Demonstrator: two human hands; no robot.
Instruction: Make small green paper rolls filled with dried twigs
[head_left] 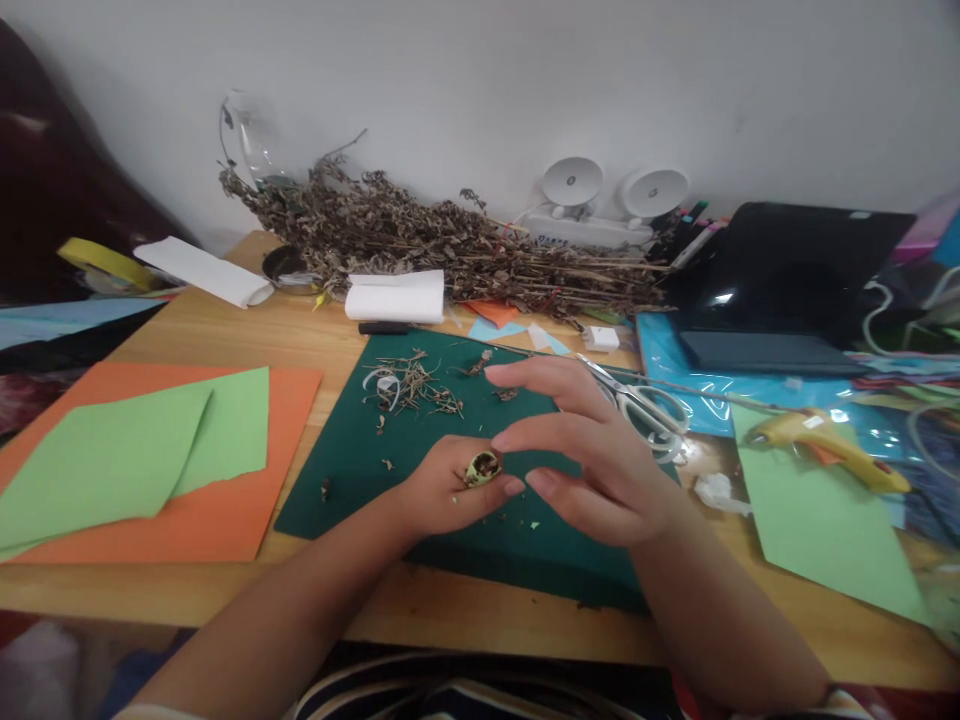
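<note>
While my left hand (pixel 442 490) pinches a small green paper roll (pixel 482 467) stuffed with dried plant bits between thumb and fingers, low over the near half of the dark green cutting mat (pixel 337 480), my right hand (pixel 592 460) hovers just beside it. Its fingers are loosely spread and hold nothing, with 1 fingertip almost at the roll. I judge that packing or shaping this roll is the step in hand. A next move would call for a light, steady pinch so the crumbs do not spill. Loose dried twigs (pixel 409 385) lie on the mat's far half. Scissors (pixel 649 412) lie just right of my right hand, and a yellow glue gun (pixel 825 445) lies farther right by a light green sheet (pixel 825 530), so rightward room is tight. To the left, bare mat and then flat orange paper (pixel 225 520) leave open room
</note>
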